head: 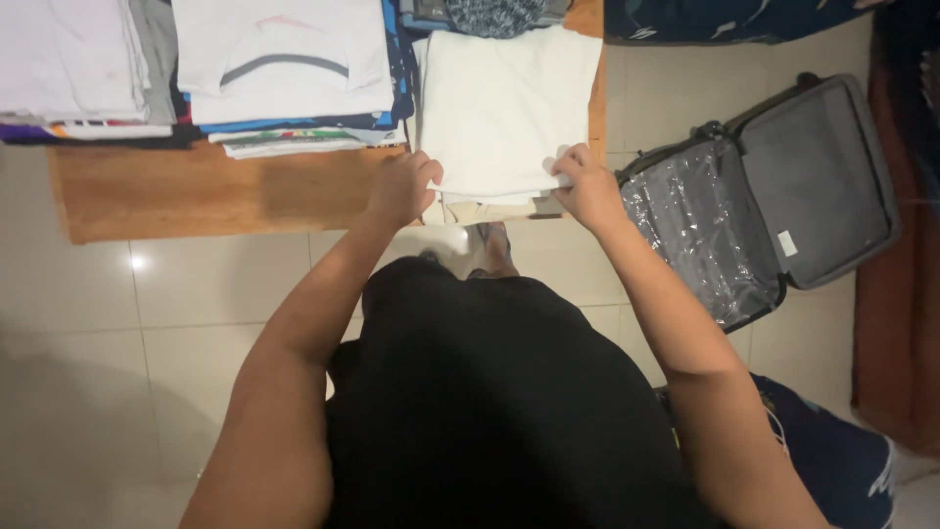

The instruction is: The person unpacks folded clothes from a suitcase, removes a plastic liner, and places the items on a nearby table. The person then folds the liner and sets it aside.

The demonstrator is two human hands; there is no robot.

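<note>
Now | folded white cloth (499, 108): flat, squared, plain | gripped near edge, both hands

Three clothes stacks (284, 73), one suitcase (774, 196), one table (206, 191).

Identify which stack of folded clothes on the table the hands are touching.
The rightmost stack, topped by plain white cloth: both hands, left and right, grip its near edge. The other stacks lie untouched.

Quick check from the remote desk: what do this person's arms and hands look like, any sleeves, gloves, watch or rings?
Both arms are bare from above the elbow down; no sleeve shows on either forearm. The left hand and right hand wear no gloves, and no watch, bracelet or ring is visible. The person wears a black garment over the torso.
</note>
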